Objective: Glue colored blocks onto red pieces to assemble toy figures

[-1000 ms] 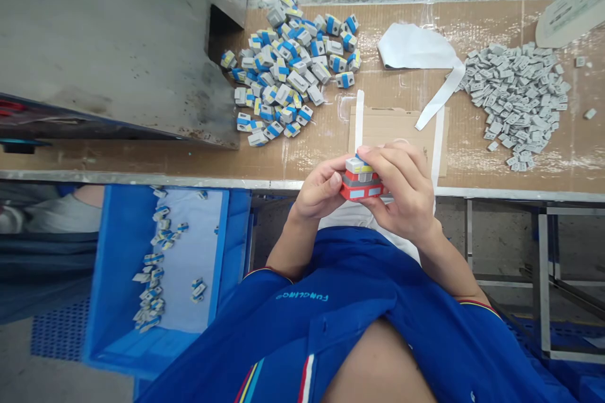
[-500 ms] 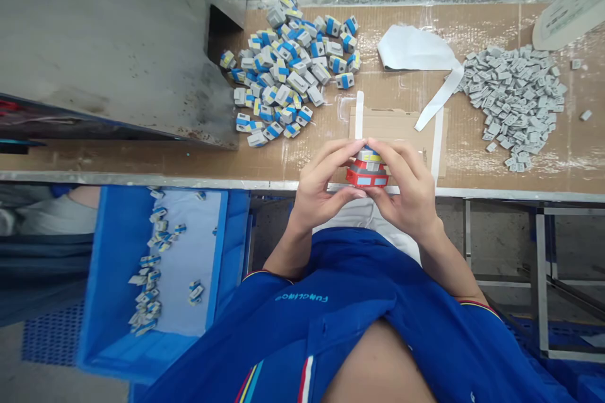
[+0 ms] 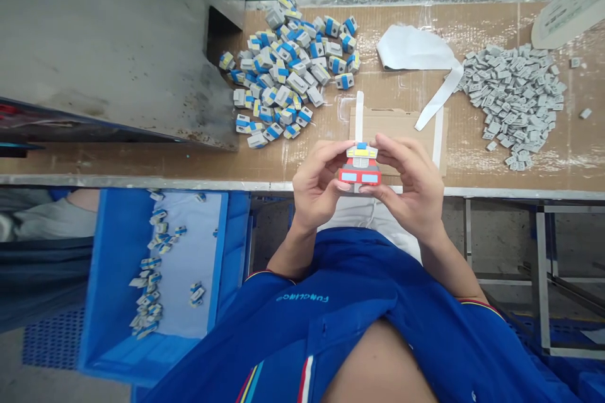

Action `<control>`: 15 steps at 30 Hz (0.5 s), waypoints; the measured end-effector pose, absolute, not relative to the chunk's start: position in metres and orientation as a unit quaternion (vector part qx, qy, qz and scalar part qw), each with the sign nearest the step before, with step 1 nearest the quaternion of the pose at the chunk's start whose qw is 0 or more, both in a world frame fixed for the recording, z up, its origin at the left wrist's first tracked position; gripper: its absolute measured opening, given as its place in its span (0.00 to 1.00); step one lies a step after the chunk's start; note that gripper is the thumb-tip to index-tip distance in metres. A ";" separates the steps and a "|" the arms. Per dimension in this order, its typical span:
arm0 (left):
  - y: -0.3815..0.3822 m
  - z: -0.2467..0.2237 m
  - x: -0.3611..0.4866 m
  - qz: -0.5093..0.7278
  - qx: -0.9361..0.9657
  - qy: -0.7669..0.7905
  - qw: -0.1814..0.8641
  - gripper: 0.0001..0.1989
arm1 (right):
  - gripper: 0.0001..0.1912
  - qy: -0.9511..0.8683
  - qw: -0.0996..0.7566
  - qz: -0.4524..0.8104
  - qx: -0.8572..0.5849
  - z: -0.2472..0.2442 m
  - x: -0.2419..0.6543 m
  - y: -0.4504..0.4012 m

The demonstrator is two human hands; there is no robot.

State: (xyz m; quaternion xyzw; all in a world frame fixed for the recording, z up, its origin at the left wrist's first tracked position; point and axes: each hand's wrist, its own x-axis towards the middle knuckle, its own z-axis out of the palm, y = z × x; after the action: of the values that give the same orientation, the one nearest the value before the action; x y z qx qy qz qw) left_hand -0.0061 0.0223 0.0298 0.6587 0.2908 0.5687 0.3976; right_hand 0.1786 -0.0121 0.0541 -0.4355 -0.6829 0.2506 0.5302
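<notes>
Over the table's front edge, a small red toy figure part (image 3: 360, 174) is held between both hands. Two light-blue windows mark its red face, and a grey, yellow and blue piece sits at its top. My left hand (image 3: 319, 186) grips its left side, with the thumb at the lower edge and the fingers behind. My right hand (image 3: 410, 186) curls around the right side, thumb tip on the lower corner and fingertips by the upper right. The part's far side is hidden.
A heap of grey, blue and yellow parts (image 3: 288, 69) lies behind left, beside a metal box (image 3: 118, 38). Small grey pieces (image 3: 515, 97) are piled right, near a white bottle (image 3: 567, 9). White strip material (image 3: 416, 50) lies between. A blue crate (image 3: 220, 264) stands lower left.
The toy part has turned to show its windowed face more squarely and shifted slightly left. My fingertips have spread apart from over its top.
</notes>
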 end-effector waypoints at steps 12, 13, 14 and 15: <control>0.021 0.016 0.002 0.599 0.660 0.331 0.310 0.29 | 0.28 -0.698 0.537 0.142 -0.452 0.052 0.165 -0.014; 0.021 0.017 0.001 0.597 0.662 0.332 0.308 0.28 | 0.27 -0.697 0.541 0.140 -0.449 0.052 0.164 -0.013; 0.021 0.018 0.001 0.596 0.664 0.332 0.305 0.28 | 0.27 -0.696 0.546 0.139 -0.446 0.052 0.164 -0.012; 0.021 0.018 0.000 0.596 0.666 0.331 0.303 0.28 | 0.27 -0.695 0.551 0.139 -0.440 0.051 0.164 -0.012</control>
State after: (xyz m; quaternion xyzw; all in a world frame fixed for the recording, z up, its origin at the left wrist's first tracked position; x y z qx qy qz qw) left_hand -0.0003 0.0213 0.0185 0.6664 0.3307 0.5956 0.3029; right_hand 0.1638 -0.0116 0.0513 -0.4403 -0.6951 0.1386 0.5512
